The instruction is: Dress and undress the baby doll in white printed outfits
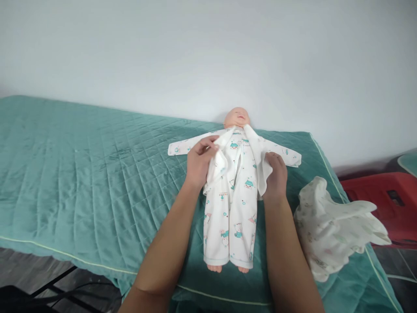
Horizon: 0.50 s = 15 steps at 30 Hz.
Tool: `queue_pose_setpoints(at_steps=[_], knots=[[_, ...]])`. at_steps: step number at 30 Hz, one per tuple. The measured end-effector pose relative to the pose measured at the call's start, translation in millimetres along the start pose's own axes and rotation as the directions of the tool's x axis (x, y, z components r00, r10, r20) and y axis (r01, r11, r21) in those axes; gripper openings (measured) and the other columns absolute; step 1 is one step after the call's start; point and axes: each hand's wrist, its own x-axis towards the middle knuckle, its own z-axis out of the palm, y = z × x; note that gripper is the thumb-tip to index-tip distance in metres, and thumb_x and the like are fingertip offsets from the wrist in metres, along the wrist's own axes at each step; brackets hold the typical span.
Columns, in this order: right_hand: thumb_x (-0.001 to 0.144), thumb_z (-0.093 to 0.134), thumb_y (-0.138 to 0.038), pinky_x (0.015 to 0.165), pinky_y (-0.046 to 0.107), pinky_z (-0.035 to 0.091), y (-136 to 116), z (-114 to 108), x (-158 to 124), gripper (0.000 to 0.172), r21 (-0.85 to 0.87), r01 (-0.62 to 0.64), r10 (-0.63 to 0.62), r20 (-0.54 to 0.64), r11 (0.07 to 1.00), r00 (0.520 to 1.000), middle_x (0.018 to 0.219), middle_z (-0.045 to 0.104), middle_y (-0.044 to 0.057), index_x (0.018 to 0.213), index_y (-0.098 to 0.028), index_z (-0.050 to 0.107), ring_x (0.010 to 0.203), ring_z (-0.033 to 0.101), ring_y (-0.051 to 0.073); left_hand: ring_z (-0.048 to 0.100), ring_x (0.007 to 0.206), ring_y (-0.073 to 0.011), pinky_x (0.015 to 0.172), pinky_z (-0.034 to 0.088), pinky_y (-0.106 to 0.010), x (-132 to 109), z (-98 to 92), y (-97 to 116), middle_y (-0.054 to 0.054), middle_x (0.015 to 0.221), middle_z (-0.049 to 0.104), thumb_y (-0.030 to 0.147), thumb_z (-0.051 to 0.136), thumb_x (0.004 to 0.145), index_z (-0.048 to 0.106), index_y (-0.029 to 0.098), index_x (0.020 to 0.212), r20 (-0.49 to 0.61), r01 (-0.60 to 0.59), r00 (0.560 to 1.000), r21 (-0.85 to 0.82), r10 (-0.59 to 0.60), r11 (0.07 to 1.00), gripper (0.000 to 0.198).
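A baby doll [237,116] lies on its back on a teal quilted bed cover [97,174], head toward the wall. It wears a white printed romper [231,208], open down the chest, with both sleeves spread sideways. My left hand [198,161] is closed on the romper's left front flap beside the doll's chest. My right hand [276,176] grips the right front flap, which is folded outward over my fingers. The doll's bare feet show below the romper's legs.
A crumpled white printed cloth [329,226] lies on the bed to the right of the doll. A red plastic object [381,195] stands beyond the bed's right edge. A pale wall runs behind the bed. Dark floor shows at bottom left.
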Motion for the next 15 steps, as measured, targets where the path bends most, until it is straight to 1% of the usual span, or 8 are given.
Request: queue_pose_setpoints(at_steps=[2, 3, 6, 8, 10, 12, 14, 15], knots=[[0.074, 0.073, -0.042, 0.079, 0.034, 0.05, -1, 1, 1, 0.026, -0.108, 0.021, -0.018, 0.025, 0.994, 1.0, 0.085, 0.062, -0.002, 0.087, -0.023, 0.062, 0.081, 0.058, 0.017, 0.065, 0.11, -0.0205, 0.099, 0.051, -0.039, 3, -1.3, -5, -0.004, 0.12, 0.069, 0.039, 0.065, 0.087, 0.058, 0.023, 0.092, -0.136, 0.062, 0.989, -0.01, -0.063, 0.998, 0.017], [0.073, 0.075, -0.044, 0.079, 0.033, 0.049, -3, 2, -1, 0.031, -0.186, 0.055, -0.043, 0.069, 0.981, 0.997, 0.088, 0.063, -0.001, 0.092, -0.023, 0.064, 0.081, 0.057, 0.017, 0.065, 0.105, -0.0197, 0.096, 0.051, -0.037, 4, -1.2, -6, -0.003, 0.116, 0.068, 0.038, 0.068, 0.085, 0.059, 0.023, 0.096, -0.154, 0.095, 0.984, 0.039, -0.088, 0.995, 0.02], [0.071, 0.078, -0.047, 0.075, 0.032, 0.047, -7, 5, -6, 0.04, -0.386, 0.162, -0.093, 0.191, 0.908, 0.977, 0.092, 0.065, -0.001, 0.1, -0.023, 0.067, 0.08, 0.055, 0.017, 0.06, 0.095, -0.0175, 0.09, 0.049, -0.032, 5, 0.2, -7, 0.0, 0.107, 0.067, 0.034, 0.075, 0.077, 0.063, 0.024, 0.103, -0.106, 0.141, 0.988, 0.278, -0.115, 0.95, 0.03], [0.073, 0.076, -0.045, 0.072, 0.031, 0.046, -7, 1, -4, 0.036, -0.418, 0.154, -0.081, 0.187, 0.895, 0.979, 0.087, 0.065, -0.002, 0.098, -0.021, 0.068, 0.077, 0.054, 0.017, 0.058, 0.088, -0.0157, 0.086, 0.048, -0.029, 6, -2.1, -7, 0.001, 0.102, 0.067, 0.03, 0.071, 0.079, 0.065, 0.023, 0.1, -0.08, 0.129, 0.991, 0.37, -0.106, 0.92, 0.023], [0.073, 0.072, -0.043, 0.068, 0.029, 0.044, -6, -8, 4, 0.031, -0.405, 0.092, -0.059, 0.092, 0.91, 0.994, 0.079, 0.062, -0.003, 0.092, -0.019, 0.069, 0.072, 0.052, 0.015, 0.056, 0.079, -0.0141, 0.079, 0.047, -0.028, 9, -10.6, -8, 0.001, 0.093, 0.066, 0.026, 0.066, 0.081, 0.067, 0.021, 0.095, -0.112, 0.137, 0.989, 0.402, -0.1, 0.905, 0.015], [0.071, 0.071, -0.04, 0.064, 0.028, 0.043, -3, -22, 15, 0.028, -0.391, 0.048, -0.079, -0.066, 0.919, 0.995, 0.073, 0.059, -0.004, 0.086, -0.017, 0.067, 0.067, 0.05, 0.014, 0.056, 0.077, -0.014, 0.078, 0.046, -0.028, 14, -24.7, -12, 0.001, 0.089, 0.066, 0.022, 0.063, 0.08, 0.067, 0.02, 0.092, -0.214, 0.159, 0.974, 0.443, -0.068, 0.882, 0.013], [0.071, 0.068, -0.038, 0.063, 0.029, 0.044, 0, -34, 27, 0.027, -0.398, 0.041, -0.13, -0.198, 0.917, 0.972, 0.074, 0.058, -0.003, 0.087, -0.018, 0.066, 0.066, 0.049, 0.014, 0.058, 0.082, -0.0157, 0.083, 0.047, -0.029, 18, -39.4, -17, 0.0, 0.092, 0.066, 0.017, 0.061, 0.079, 0.066, 0.02, 0.092, -0.335, 0.184, 0.942, 0.522, 0.001, 0.833, 0.014], [0.071, 0.067, -0.037, 0.065, 0.03, 0.045, 1, -38, 31, 0.027, -0.417, 0.052, -0.16, -0.227, 0.908, 0.961, 0.077, 0.059, -0.002, 0.09, -0.018, 0.065, 0.066, 0.051, 0.014, 0.06, 0.087, -0.0171, 0.087, 0.047, -0.031, 19, -45.0, -20, -0.001, 0.094, 0.066, 0.015, 0.06, 0.079, 0.066, 0.02, 0.092, -0.368, 0.193, 0.929, 0.572, 0.039, 0.797, 0.015]])
